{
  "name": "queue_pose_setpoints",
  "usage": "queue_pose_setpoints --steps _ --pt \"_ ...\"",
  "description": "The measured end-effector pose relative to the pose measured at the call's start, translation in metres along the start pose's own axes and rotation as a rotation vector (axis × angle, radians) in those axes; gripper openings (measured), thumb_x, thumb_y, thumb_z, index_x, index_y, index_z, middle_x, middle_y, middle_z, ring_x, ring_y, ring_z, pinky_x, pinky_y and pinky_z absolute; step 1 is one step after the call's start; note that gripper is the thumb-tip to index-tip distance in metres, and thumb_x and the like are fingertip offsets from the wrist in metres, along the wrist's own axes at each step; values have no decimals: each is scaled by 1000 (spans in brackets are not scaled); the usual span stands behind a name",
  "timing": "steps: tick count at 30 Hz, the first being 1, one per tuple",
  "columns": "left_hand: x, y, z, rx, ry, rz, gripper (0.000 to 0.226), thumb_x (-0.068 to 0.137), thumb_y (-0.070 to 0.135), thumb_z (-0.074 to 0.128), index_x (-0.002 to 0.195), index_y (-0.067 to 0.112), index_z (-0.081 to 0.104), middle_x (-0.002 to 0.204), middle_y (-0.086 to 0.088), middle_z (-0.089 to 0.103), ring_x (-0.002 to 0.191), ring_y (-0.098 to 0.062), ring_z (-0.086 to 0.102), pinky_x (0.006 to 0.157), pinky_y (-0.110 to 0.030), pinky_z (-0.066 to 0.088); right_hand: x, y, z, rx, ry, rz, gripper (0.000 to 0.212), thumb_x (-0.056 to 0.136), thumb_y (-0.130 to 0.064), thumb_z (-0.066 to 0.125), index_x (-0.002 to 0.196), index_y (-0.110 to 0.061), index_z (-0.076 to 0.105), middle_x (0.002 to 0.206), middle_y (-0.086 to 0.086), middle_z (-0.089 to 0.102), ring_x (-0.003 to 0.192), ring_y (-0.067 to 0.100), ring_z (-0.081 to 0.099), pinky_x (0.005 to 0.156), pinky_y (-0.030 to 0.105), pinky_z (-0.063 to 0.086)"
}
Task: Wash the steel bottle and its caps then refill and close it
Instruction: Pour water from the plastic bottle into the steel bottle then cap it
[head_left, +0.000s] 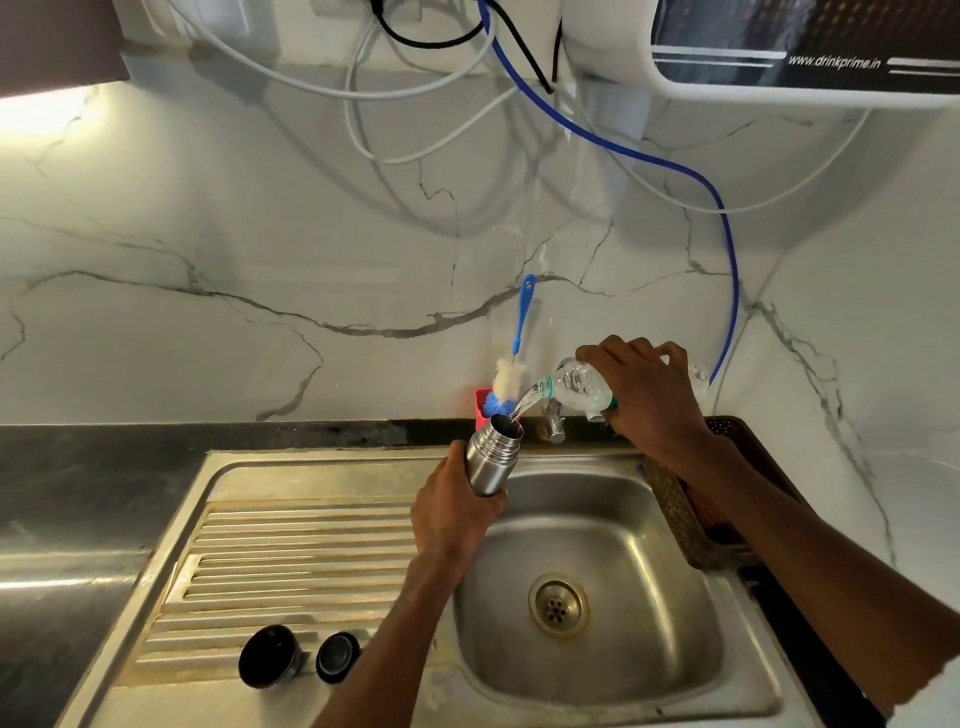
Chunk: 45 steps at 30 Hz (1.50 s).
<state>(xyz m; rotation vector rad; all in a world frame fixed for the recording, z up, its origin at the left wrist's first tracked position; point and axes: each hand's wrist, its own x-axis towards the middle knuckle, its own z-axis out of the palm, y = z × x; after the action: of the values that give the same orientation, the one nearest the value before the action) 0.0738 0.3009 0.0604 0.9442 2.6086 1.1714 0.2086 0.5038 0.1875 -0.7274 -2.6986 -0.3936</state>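
Observation:
My left hand (451, 512) grips the steel bottle (491, 457) by its lower body and holds it uncapped over the sink basin (597, 597), tilted slightly to the right. My right hand (649, 395) grips a clear plastic bottle (576, 387) tipped to the left, and water (522, 405) streams from its mouth into the steel bottle's opening. Two dark caps lie on the ribbed drainboard at the lower left: the larger cup cap (270, 656) and the smaller stopper cap (337, 656).
A blue-handled bottle brush (511, 364) stands in a red holder (483, 402) behind the sink. The tap (551, 421) sits behind the basin. A brown basket (691, 519) stands at the right. Hoses hang from a wall water purifier (800, 52).

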Motion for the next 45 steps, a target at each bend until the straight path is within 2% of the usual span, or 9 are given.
queue_pose_setpoints --steps 9,22,28,45 --pt "1 -2 3 13 -9 -7 67 73 41 92 126 33 52 116 7 72 86 -8 60 72 -25 49 3 5 -1 -18 57 -24 93 52 -26 100 130 -29 49 120 -1 62 109 27 61 94 54 44" --pt "1 -2 6 26 4 -6 69 71 43 92 125 35 50 115 8 72 92 -12 68 79 -35 60 2 8 -2 -28 83 -34 93 51 -24 100 129 -29 50 119 -2 62 106 26 61 94 53 42" --pt "0 -2 7 34 10 -9 72 70 44 93 127 36 49 116 8 73 91 -12 67 79 -35 61 1 9 -3 -26 89 -46 95 52 -26 100 129 -30 46 119 -2 62 107 26 62 94 53 43" --pt "-1 -4 9 26 12 -19 69 73 42 92 128 34 50 119 7 72 88 -6 58 77 -28 54 3 8 -5 -31 78 -46 88 56 -22 99 131 -28 54 125 0 63 114 29 62 100 58 40"
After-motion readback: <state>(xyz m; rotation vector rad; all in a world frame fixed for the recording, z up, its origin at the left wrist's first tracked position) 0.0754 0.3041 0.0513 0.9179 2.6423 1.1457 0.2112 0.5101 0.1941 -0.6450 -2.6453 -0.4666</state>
